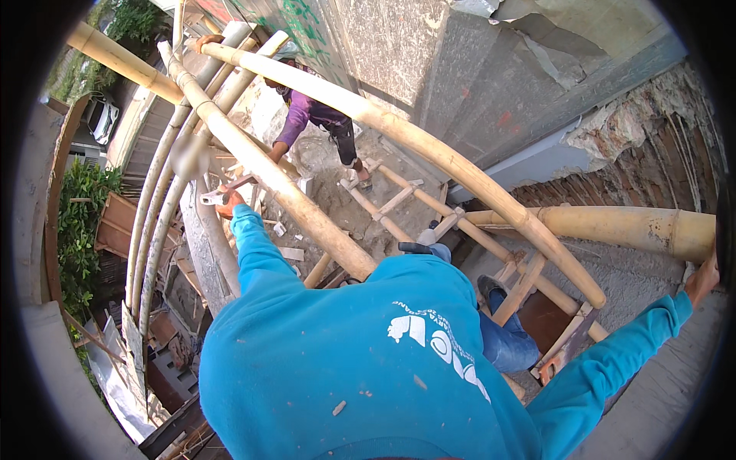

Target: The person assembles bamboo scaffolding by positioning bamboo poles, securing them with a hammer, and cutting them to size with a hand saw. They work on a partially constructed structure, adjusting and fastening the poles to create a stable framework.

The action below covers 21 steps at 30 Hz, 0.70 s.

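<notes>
Left hand [228, 201] is stretched way out in front, wearing what looks like an orange glove, and it's closed around a small pale tool or fitting [211, 198] right up against the grey vertical pole [208, 230]. Can't make out what that little piece actually is, too small. Right hand [703, 277] is flung out to the other side, bare, resting near the end of the fat horizontal bamboo pole [629, 227] at the edge of the shot. Can't tell if those fingers are curled round anything or just flat, it's half cut off by the rim.

Both arms are in bright teal sleeves [257, 253], and the teal sweatshirt fills most of the lower frame, with blue jeans [502, 341] and a dark shoe [491, 285] poking out below it.

Between the arms runs a long diagonal bamboo pole [307, 211], and a second curved bamboo pole [429, 149] arcs over it from upper left down toward the right. A bundle of thinner bamboo [157, 207] bends along the left side.

Further down there's a person in a purple top [307, 111] bent over on the ground next to a bamboo ladder [399, 203] lying flat. Behind is a grey concrete wall [460, 69] with exposed brick [659, 169] on the right. Off on the far left, green bushes [77, 222] and a white car [103, 116].
</notes>
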Available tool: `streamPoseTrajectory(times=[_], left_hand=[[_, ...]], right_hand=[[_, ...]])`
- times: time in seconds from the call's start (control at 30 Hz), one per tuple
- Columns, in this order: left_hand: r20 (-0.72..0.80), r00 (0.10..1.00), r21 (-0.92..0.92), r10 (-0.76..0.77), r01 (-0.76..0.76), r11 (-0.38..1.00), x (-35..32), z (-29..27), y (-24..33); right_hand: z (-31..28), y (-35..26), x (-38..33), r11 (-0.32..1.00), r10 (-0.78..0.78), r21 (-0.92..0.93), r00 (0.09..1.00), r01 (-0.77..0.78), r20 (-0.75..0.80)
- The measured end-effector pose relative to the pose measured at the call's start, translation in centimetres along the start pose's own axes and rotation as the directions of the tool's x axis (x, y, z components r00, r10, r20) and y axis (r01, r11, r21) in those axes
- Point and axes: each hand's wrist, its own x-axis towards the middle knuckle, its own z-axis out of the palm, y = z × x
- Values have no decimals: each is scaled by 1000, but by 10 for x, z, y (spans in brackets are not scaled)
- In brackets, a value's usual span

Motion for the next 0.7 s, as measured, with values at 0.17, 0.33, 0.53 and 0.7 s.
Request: streamPoseTrajectory(times=[0.17, 0.33, 0.53, 0.7], left_hand=[[-202, 945, 144, 258, -232, 962, 54, -34, 45], [-100, 849, 148, 518, -502, 852, 28, -124, 171], [210, 511, -63, 834, -844, 533, -40, -154, 263], [672, 404, -548, 620, -291, 784, -220, -147, 300]], right_hand=[[20, -2, -13, 997, -68, 42, 997, 67, 33], [18, -20, -24, 999, -22, 45, 1000, 23, -17], [49, -48, -49, 966, -227, -165, 957, 199, -178], [123, -109, -214, 966, -257, -54, 939, 251, -229]])
